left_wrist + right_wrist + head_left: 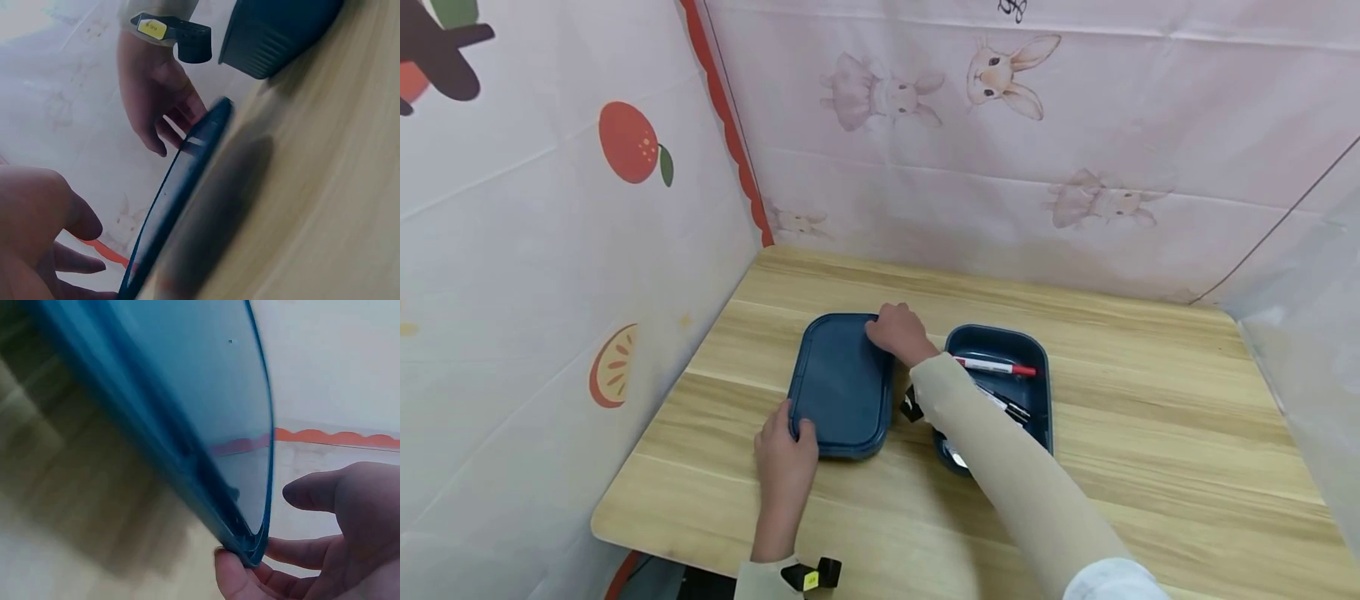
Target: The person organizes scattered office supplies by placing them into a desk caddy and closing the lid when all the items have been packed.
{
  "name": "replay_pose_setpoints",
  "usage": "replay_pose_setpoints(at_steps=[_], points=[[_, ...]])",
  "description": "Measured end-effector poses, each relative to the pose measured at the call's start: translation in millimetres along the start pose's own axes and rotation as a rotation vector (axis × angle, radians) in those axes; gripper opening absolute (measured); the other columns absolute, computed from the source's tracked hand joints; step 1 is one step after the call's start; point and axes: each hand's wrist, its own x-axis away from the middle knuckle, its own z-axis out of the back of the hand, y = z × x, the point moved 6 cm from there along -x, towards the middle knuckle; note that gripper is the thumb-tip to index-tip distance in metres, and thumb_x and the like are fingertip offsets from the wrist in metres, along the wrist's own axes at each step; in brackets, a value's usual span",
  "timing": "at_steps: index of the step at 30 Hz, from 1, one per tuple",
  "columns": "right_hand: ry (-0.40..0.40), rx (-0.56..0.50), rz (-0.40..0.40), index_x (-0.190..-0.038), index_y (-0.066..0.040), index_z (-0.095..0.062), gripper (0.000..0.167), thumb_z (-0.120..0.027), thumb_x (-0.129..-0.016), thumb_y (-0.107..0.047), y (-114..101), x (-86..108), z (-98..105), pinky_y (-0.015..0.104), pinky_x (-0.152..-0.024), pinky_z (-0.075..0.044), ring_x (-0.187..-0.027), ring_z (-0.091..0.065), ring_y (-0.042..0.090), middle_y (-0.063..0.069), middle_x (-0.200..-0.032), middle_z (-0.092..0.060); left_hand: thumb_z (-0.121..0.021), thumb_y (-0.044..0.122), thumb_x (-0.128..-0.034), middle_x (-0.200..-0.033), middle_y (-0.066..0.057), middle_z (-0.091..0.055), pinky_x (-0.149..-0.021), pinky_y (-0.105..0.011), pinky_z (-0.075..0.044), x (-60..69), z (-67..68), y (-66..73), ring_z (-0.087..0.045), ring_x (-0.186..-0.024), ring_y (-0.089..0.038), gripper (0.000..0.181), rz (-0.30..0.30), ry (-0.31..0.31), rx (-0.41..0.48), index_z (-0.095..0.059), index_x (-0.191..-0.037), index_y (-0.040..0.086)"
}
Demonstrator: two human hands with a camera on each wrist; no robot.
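A dark blue rectangular lid [844, 385] with rounded corners is held between both hands. In the left wrist view the lid [181, 194] stands off the table, its shadow beneath it. My left hand [785, 467] grips the near left corner, thumb on top. At the far right corner, my right hand [901, 333] holds the edge; the right wrist view has fingers [300, 553] at that corner. Right of the lid sits an open blue box [998, 340], holding a red-capped marker [996, 367] and black markers [1011, 407]. My right forearm partly covers the box.
All this is on a light wooden table [1157, 450]. A printed cloth [550, 275] hangs along the left side, and a pink one with rabbits [955, 208] closes off the back. Pale sheeting [1322, 333] borders the right.
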Motion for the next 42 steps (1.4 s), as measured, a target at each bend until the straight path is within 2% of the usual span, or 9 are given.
replay_pose_setpoints(at_steps=[3,9,12,14,16,21,29,36,42], points=[[0.009,-0.030,0.016,-0.083,-0.008,-0.056,0.030,-0.047,-0.103,-0.028,1,5.6,13,0.038,-0.067,-0.042,-0.074,-0.049,0.027,0.014,-0.098,-0.051,-0.046,0.022,-0.1026,-0.152,-0.024,-0.045,-0.113,-0.059,-0.034,2.6,4.6,6.4,-0.037,-0.139,-0.042,0.051,-0.028,0.032,0.033,-0.046,-0.149,0.001],[0.019,-0.095,0.068,-0.101,-0.005,-0.061,0.031,-0.044,-0.103,-0.032,10,21.9,45,0.037,-0.064,-0.045,-0.066,-0.054,0.023,0.012,-0.084,-0.055,-0.049,0.016,-0.1020,-0.149,-0.018,-0.052,-0.109,-0.055,-0.041,14.4,13.2,25.2,-0.043,-0.134,-0.036,0.042,-0.126,0.102,0.137,-0.056,-0.141,0.002],[0.024,-0.119,0.059,-0.124,-0.006,-0.062,0.039,-0.042,-0.105,-0.034,23,34.4,64,0.039,-0.068,-0.049,-0.072,-0.061,0.022,0.011,-0.093,-0.064,-0.050,0.013,-0.1017,-0.148,-0.017,-0.052,-0.109,-0.054,-0.042,22.5,11.9,38.5,-0.044,-0.135,-0.033,0.040,-0.171,0.082,0.207,-0.058,-0.139,0.002],[0.021,-0.134,0.042,-0.138,-0.009,-0.056,0.044,-0.041,-0.106,-0.035,35,43.4,77,0.039,-0.071,-0.052,-0.075,-0.064,0.023,0.011,-0.103,-0.066,-0.051,0.012,-0.1019,-0.149,-0.016,-0.050,-0.111,-0.054,-0.041,28.3,8.0,47.4,-0.045,-0.136,-0.031,0.040,-0.189,0.048,0.251,-0.058,-0.140,0.003],[0.020,-0.149,0.027,-0.144,-0.008,-0.052,0.047,-0.041,-0.107,-0.035,47,52.5,88,0.039,-0.072,-0.053,-0.080,-0.065,0.024,0.012,-0.113,-0.066,-0.051,0.012,-0.1021,-0.149,-0.014,-0.050,-0.109,-0.052,-0.043,33.5,2.5,55.0,-0.047,-0.133,-0.028,0.039,-0.204,0.017,0.276,-0.058,-0.140,0.005],[0.047,-0.165,0.011,-0.141,-0.007,-0.055,0.043,-0.043,-0.108,-0.032,78,70.1,107,0.042,-0.078,-0.055,-0.091,-0.066,0.026,0.015,-0.128,-0.063,-0.052,0.009,-0.1010,-0.148,-0.011,-0.052,-0.106,-0.047,-0.047,47.1,-12.9,71.7,-0.051,-0.127,-0.024,0.041,-0.241,-0.027,0.306,-0.058,-0.141,0.008],[0.098,-0.110,-0.009,-0.135,-0.003,-0.059,0.040,-0.044,-0.107,-0.028,130,88.0,124,0.054,-0.095,-0.050,-0.110,-0.062,0.034,0.020,-0.137,-0.059,-0.053,0.000,-0.0966,-0.151,-0.010,-0.052,-0.109,-0.042,-0.047,71.5,-44.0,94.8,-0.048,-0.137,-0.025,0.044,-0.315,-0.102,0.313,-0.059,-0.140,0.007],[0.088,-0.133,-0.093,-0.140,-0.003,-0.053,0.043,-0.042,-0.108,-0.028,165,100.2,134,0.039,-0.067,-0.057,-0.078,-0.067,0.029,0.023,-0.129,-0.061,-0.052,0.001,-0.0968,-0.151,-0.009,-0.051,-0.108,-0.043,-0.047,84.5,-68.8,110.5,-0.048,-0.136,-0.024,0.042,-0.356,-0.164,0.282,-0.062,-0.137,0.007],[0.093,-0.140,-0.130,-0.137,0.001,-0.055,0.041,-0.038,-0.109,-0.024,183,108.0,136,0.036,-0.065,-0.056,-0.077,-0.066,0.025,0.025,-0.125,-0.063,-0.054,0.001,-0.0954,-0.148,-0.011,-0.055,-0.109,-0.044,-0.046,91.2,-83.2,116.9,-0.049,-0.136,-0.025,0.041,-0.371,-0.172,0.261,-0.063,-0.135,0.006]])
